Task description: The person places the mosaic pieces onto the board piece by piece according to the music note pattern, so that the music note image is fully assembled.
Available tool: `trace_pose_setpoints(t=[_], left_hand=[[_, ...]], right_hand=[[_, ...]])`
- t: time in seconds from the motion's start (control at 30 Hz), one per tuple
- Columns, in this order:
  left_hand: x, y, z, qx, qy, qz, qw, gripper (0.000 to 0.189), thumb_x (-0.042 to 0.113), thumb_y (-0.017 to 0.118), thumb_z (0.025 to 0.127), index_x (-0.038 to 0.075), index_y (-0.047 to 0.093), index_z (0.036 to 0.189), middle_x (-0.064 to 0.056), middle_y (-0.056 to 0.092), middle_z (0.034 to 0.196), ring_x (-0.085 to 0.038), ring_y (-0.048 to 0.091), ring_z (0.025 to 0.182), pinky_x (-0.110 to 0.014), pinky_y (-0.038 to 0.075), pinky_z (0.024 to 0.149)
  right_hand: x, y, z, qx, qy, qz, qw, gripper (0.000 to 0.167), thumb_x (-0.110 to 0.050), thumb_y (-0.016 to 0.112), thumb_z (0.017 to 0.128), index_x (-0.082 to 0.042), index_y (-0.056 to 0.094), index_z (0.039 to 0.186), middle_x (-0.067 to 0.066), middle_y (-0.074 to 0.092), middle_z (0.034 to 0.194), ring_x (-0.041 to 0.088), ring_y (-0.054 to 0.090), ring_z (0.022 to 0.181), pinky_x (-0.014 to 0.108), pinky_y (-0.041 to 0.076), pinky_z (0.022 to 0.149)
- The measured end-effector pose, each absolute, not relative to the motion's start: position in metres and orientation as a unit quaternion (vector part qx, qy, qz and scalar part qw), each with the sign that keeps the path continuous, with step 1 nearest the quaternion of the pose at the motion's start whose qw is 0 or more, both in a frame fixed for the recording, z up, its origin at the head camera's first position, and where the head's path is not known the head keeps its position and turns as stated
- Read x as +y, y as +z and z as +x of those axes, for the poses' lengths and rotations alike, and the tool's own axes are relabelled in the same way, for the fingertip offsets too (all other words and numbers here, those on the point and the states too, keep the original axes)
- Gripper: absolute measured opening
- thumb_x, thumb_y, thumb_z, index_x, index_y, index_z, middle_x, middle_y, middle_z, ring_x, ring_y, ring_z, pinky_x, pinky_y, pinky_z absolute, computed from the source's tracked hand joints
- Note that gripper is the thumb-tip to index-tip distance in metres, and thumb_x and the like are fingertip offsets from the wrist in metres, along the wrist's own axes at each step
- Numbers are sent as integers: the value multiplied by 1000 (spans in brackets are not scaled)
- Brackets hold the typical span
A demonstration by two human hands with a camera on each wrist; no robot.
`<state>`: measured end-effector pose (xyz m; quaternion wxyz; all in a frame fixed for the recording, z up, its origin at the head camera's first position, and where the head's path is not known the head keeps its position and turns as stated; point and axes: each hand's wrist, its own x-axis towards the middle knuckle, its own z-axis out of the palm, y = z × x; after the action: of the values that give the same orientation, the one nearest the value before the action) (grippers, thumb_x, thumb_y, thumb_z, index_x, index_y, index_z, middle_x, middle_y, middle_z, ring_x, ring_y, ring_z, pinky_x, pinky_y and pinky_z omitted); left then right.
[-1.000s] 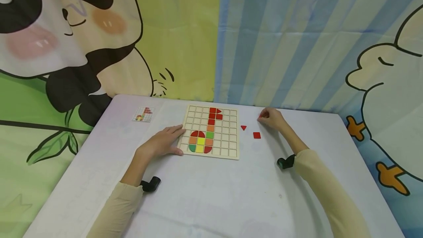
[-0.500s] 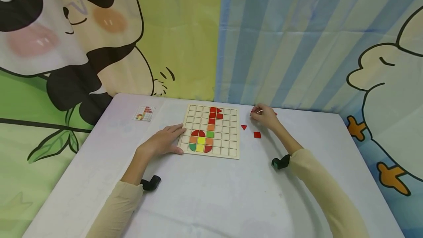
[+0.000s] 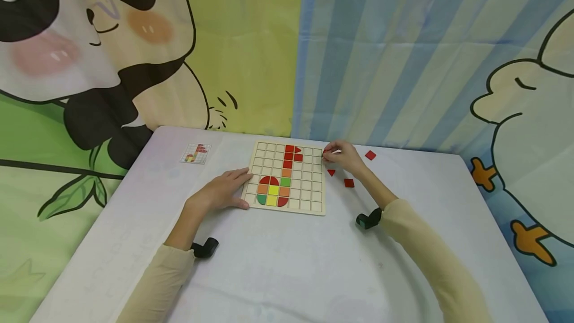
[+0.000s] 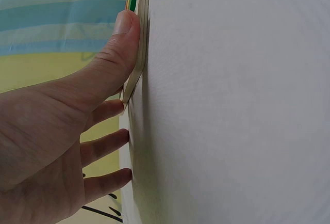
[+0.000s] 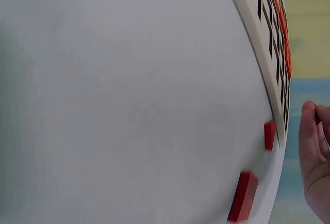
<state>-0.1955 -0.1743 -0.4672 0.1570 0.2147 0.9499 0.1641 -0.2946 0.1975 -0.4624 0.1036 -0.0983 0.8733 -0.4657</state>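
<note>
A wooden grid board point(image 3: 307, 191) lies on the table with red, orange, green and yellow flat pieces set in it. My left hand point(image 3: 220, 191) rests against its left edge, fingers straight; in the left wrist view the thumb point(image 4: 124, 33) lies along the board's side. Over the board's right edge, my right hand point(image 3: 345, 157) pinches a small red piece point(image 5: 315, 106), mostly hidden by the fingers. A red triangle point(image 3: 331, 172) and a red square point(image 3: 349, 183) lie just below that hand, and another red square point(image 3: 370, 155) lies to its right.
A small card point(image 3: 195, 154) printed with a coloured grid pattern lies at the table's back left. The white table point(image 3: 287, 268) meets a cartoon-printed curtain point(image 3: 251, 49) along its back edge. Black wrist cameras point(image 3: 205, 248) jut from both wrists.
My right hand has moved left with the pinched red piece, from beyond the loose pieces to the board's right edge. The back red square now shows. My left hand has stayed put.
</note>
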Motion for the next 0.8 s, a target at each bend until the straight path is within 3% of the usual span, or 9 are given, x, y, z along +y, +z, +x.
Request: trace_pose_setpoints(t=[0.13,0.27,0.6,0.8], left_hand=[[-175,-466,-196,950,166,213,158,94,53,72,77,16,31,153,-9,23,162,-35,24,148,-58,30,115],[-174,-466,-195,949,166,215,157,94,53,72,77,16,31,153,-9,23,162,-36,24,148,-58,30,115],[-172,-464,-194,950,160,218,156,93,53,72,77,15,32,153,-10,24,161,-36,25,147,-58,31,115],[-174,-464,-195,951,161,213,159,94,54,72,77,16,31,153,-9,23,162,-35,24,148,-58,30,115]], right_hand=[[180,-465,-298,881,-440,-131,111,22,-20,64,94,-4,64,109,14,66,106,25,62,95,27,55,75],[162,-468,-300,894,-404,-164,99,19,-20,64,94,-5,67,107,14,69,103,26,64,94,31,54,78],[148,-470,-299,916,-370,-138,71,13,-16,64,93,-5,69,96,14,71,97,26,65,87,30,52,71],[147,-466,-299,924,-344,-146,79,14,-13,64,92,-3,71,99,15,72,99,28,65,90,36,55,77]])
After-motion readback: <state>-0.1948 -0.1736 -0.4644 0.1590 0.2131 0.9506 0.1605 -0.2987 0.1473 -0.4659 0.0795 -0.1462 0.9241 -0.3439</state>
